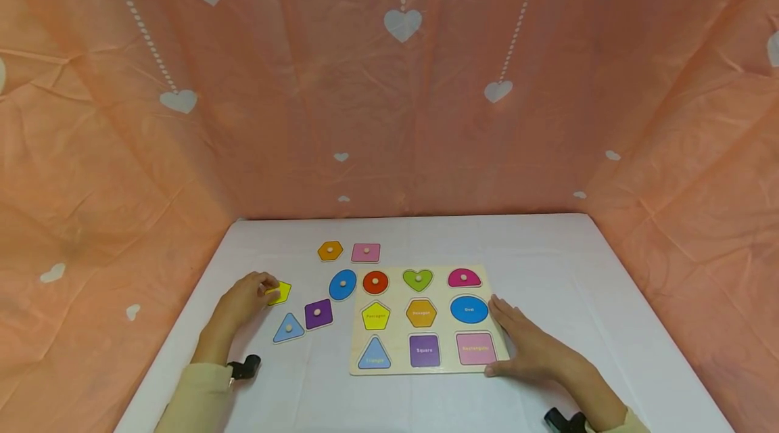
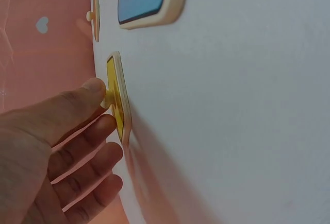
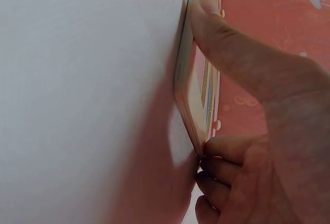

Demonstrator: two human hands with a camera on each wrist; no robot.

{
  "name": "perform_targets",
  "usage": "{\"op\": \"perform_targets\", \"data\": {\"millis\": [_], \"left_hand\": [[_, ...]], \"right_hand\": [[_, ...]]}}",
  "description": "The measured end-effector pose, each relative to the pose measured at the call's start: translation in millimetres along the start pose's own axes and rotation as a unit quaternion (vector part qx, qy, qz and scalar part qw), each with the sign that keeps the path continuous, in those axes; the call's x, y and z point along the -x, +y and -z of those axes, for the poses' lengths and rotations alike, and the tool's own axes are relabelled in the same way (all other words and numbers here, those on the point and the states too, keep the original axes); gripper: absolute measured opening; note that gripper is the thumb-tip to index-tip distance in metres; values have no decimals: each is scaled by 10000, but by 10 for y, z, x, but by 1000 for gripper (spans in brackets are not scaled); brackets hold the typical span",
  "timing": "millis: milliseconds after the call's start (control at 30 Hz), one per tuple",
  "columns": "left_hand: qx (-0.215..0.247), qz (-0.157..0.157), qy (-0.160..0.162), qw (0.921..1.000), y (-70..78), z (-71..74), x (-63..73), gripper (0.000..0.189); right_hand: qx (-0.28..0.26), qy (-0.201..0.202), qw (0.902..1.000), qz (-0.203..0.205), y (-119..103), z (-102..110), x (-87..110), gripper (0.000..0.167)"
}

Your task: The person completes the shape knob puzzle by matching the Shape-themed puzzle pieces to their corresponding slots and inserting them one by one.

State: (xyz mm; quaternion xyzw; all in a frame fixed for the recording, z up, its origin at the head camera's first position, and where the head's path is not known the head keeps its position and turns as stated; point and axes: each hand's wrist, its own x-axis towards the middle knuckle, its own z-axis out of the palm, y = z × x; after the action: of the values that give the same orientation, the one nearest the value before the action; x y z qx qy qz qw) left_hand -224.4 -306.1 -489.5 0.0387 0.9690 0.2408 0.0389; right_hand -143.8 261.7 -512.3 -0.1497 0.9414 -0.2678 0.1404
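Observation:
At the left of the table, my left hand (image 1: 245, 298) pinches the small knob of a yellow pentagon puzzle piece (image 1: 281, 293) between thumb and forefinger. In the left wrist view the pentagon piece (image 2: 117, 98) stands tilted on edge, close to the white surface. A wooden shape puzzle board (image 1: 398, 314) lies in the middle. My right hand (image 1: 535, 345) holds its right side, thumb at the near corner and fingers along the edge. Knobbed pieces sit in its far row: a red circle (image 1: 375, 282), a green heart (image 1: 418, 279) and a magenta half circle (image 1: 464, 278).
Loose knobbed pieces lie left of and behind the board: an orange hexagon (image 1: 331, 251), pink rectangle (image 1: 366, 253), blue oval (image 1: 343, 285), purple square (image 1: 319, 314) and light blue triangle (image 1: 289, 329). An orange curtain (image 1: 402, 115) with hearts encloses the white table (image 1: 548, 243).

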Motion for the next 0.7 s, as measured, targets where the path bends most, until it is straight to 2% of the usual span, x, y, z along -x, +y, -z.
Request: {"op": "perform_targets", "data": {"millis": [700], "left_hand": [[-280,-74,182,9994,-43,-59,-23,14]], "right_hand": [[-13,26,10000,-40,6,-11,-2,130]]}}
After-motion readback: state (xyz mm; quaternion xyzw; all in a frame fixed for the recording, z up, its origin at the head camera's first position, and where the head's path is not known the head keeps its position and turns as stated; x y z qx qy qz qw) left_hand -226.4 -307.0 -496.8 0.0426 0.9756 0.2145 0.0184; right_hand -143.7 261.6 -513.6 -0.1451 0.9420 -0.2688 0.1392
